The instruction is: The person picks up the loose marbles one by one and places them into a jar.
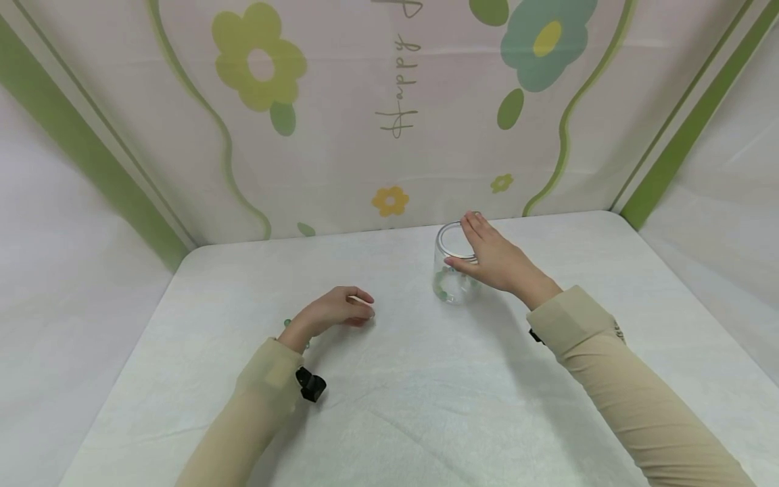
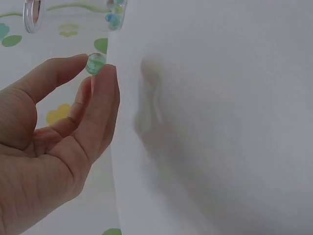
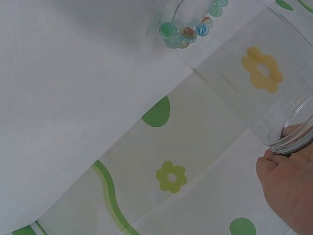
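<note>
A clear jar (image 1: pixel 447 270) with a silvery rim stands upright near the table's back edge. Glass marbles (image 3: pixel 188 32) in green, blue and orange lie at its bottom. My right hand (image 1: pixel 499 260) holds the jar at its top right, with thumb and fingers spread along the rim; part of that hand lies outside the right wrist view. To the left of the jar, my left hand (image 1: pixel 337 310) is raised over the table. It pinches a clear green-swirled marble (image 2: pixel 96 63) between thumb and fingertips; the marble is hard to make out in the head view.
A white cloth covers the table (image 1: pixel 389 399). Behind it rises a flower-printed backdrop (image 1: pixel 341 135), and pale side panels (image 1: pixel 55 270) flank both sides. A green-beaded bracelet (image 1: pixel 288 323) circles the left wrist, and a black wrist camera (image 1: pixel 312 385) hangs by the left sleeve.
</note>
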Motion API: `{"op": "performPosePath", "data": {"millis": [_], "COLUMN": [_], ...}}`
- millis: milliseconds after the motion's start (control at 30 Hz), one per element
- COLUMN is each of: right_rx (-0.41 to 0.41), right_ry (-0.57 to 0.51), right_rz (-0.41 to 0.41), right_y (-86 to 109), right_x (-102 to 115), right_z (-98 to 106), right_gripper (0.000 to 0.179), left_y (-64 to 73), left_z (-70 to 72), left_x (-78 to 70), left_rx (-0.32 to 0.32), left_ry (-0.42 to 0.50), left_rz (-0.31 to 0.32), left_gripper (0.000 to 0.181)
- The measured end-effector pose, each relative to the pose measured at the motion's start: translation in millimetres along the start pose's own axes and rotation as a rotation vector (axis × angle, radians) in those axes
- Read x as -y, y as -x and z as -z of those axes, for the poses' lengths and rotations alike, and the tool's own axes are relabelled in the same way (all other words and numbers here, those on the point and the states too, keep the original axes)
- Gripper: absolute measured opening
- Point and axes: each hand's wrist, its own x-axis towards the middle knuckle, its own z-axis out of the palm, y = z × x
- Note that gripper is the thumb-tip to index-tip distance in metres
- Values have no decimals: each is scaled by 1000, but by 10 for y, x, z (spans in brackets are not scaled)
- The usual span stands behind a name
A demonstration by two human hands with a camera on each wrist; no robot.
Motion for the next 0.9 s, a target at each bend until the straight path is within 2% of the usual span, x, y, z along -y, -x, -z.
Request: {"op": "performPosePath", "data": {"millis": [167,300,533,700,900], "right_rx": [-2,-4,-4,-9,-6], "right_ry": [-6,-7,-15,-20,-19], "right_rz": [-4,-2,-15,-27,-27], "right_y": [9,13,12,12,7], "right_x": [7,10,7,3,10], "right_z": [12,14,15,20,11], "right_gripper": [89,88,89,90,90], "left_y": [-54,-88,-200,-280,-345], "left_z": [-26,-78,-247,-375,-484], "left_x": [-148,-315,-683,-913,-1107], "left_rx": [-8,-29,-133,-189,-198], "left_ry": [80,185,419,478,511], "left_rz": [-32,-55,-119,-160,-185], "left_gripper": [45,49,43,43,46]}}
